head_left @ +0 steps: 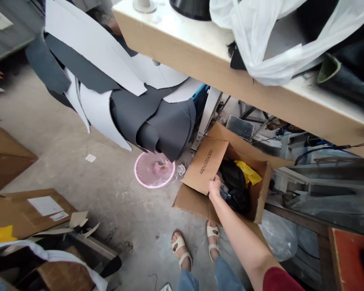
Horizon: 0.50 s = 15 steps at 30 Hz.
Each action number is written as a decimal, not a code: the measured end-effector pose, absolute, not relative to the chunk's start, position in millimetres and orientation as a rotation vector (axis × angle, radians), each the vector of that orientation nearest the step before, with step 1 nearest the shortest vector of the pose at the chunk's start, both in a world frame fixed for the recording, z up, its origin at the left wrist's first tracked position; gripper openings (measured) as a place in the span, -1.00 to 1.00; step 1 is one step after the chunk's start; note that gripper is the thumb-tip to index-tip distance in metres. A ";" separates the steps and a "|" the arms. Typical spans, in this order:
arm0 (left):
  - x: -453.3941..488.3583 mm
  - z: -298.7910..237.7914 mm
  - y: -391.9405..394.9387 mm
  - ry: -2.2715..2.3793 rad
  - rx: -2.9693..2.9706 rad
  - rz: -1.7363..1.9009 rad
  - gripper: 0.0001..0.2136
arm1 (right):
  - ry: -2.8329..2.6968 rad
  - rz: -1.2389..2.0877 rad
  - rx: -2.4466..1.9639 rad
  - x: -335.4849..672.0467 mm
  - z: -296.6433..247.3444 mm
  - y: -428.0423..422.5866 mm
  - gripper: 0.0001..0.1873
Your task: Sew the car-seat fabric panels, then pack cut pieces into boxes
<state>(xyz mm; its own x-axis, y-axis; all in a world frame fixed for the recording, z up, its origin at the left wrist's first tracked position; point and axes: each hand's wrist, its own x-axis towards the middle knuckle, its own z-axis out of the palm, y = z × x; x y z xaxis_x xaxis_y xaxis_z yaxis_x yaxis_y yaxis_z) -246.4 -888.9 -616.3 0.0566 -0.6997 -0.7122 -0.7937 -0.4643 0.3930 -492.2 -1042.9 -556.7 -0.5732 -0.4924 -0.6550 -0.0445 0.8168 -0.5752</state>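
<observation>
My right hand (214, 187) is closed on the edge of a cardboard box flap (204, 161) printed "480x320x300". That flap belongs to an open cardboard box (262, 192) on the floor, beside the table. Inside the box lie dark crumpled material (236, 184) and a yellow piece (248, 173). The hand is at the near left of the opening, with the thumb over the flap's corner. My left hand is out of view.
A worktable (176, 48) stands above the box, with a white plastic bag (261, 52) on it. Black and white sheet pieces (130, 111) hang over a pink waste basket (136, 171). More cardboard boxes (27, 210) stand at left. A clear plastic bag (280, 236) lies right of my feet.
</observation>
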 end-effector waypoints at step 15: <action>-244.4 -618.9 -893.3 1.557 -2.194 1.396 -0.52 | 1.980 -0.359 -0.754 -498.5 -553.4 -1059.6 -0.57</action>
<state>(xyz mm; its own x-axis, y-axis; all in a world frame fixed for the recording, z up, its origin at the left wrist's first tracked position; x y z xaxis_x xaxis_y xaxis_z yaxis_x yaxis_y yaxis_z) -244.4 -893.3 -618.9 0.0510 -0.6906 -0.7214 -0.7920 -0.4681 0.3921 -498.5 -1059.6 -553.4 -0.3558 -0.6397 -0.6813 -0.3602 0.7666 -0.5316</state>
